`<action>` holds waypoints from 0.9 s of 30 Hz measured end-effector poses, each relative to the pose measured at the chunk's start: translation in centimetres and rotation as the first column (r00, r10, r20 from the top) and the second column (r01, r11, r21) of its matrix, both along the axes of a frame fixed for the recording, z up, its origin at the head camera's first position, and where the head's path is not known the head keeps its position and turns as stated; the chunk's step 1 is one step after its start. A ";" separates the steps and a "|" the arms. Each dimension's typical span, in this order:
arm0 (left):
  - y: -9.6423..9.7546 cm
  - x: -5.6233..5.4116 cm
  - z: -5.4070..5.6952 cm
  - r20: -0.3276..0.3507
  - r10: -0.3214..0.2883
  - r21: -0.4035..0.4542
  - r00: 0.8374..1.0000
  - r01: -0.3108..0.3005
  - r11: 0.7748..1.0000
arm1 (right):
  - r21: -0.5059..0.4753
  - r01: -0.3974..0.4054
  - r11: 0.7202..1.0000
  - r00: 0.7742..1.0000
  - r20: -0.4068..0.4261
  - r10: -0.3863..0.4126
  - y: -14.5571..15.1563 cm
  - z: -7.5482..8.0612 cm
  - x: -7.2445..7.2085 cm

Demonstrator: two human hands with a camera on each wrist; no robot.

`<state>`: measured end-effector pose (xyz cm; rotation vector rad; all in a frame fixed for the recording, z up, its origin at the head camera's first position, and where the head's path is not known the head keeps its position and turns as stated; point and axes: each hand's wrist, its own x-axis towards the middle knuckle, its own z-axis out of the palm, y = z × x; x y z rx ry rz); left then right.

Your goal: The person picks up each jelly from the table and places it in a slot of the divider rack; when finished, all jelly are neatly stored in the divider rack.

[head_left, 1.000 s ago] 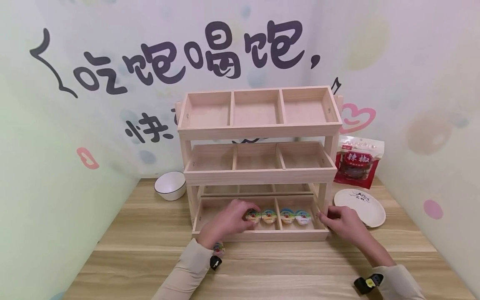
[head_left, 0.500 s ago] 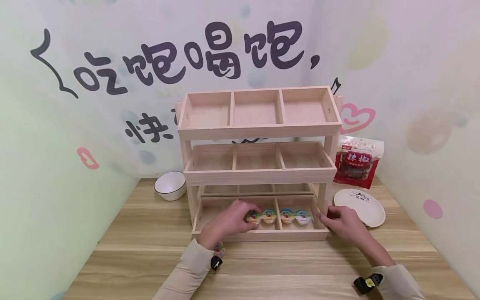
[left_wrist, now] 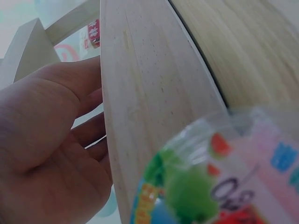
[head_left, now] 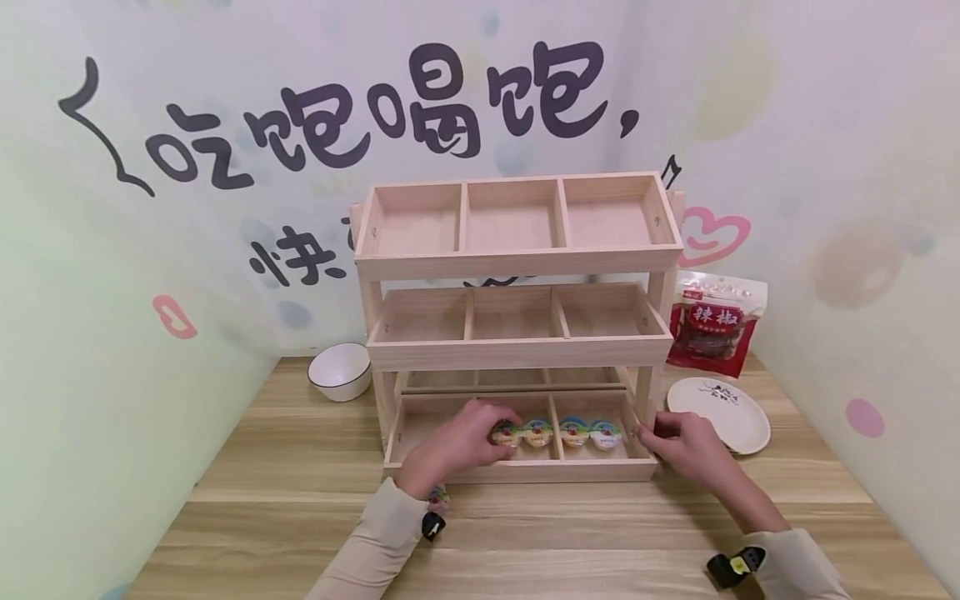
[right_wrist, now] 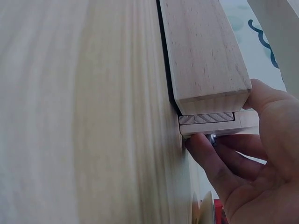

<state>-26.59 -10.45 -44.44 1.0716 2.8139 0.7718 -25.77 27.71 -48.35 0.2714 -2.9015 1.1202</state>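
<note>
A wooden three-tier rack (head_left: 517,357) stands on the table. In the head view my left hand (head_left: 459,440) reaches into the middle compartment of its bottom tray, thumb and fingers curled about a small jelly cup (head_left: 507,432). Another jelly cup (head_left: 537,432) sits just right of it. The right compartment has a yellowish cup (head_left: 575,432) and a whitish one (head_left: 606,435). The left wrist view hides those fingertips behind the tray front (left_wrist: 135,93). My right hand (right_wrist: 247,163) grips the tray's right end wall (right_wrist: 210,128), thumb on one side, fingers on the other.
One jelly cup (head_left: 438,497) lies on the table before the rack, partly behind the left wrist. A white bowl (head_left: 340,372) stands left of the rack. To the right are an oval plate (head_left: 738,421) and a red chili bag (head_left: 716,325). Walls close in both sides.
The jelly cup at my left hand shifts very slightly between frames. Both hands otherwise keep their places.
</note>
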 end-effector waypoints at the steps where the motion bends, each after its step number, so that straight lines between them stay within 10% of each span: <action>1: 0.0 0.0 0.0 -0.001 -0.002 -0.001 1.000 0.002 1.000 | -0.001 0.000 1.000 1.000 -0.002 0.000 0.0 0.0 0.0; 21: -0.6 0.5 -0.3 -0.003 -0.025 0.025 1.000 0.025 0.999 | -0.014 0.003 1.000 1.000 0.008 -0.002 0.1 0.0 0.1; 27: -1.4 1.2 -0.9 -0.095 -0.042 0.090 0.995 0.051 0.995 | -0.007 0.006 1.000 1.000 0.003 -0.006 0.0 0.0 0.0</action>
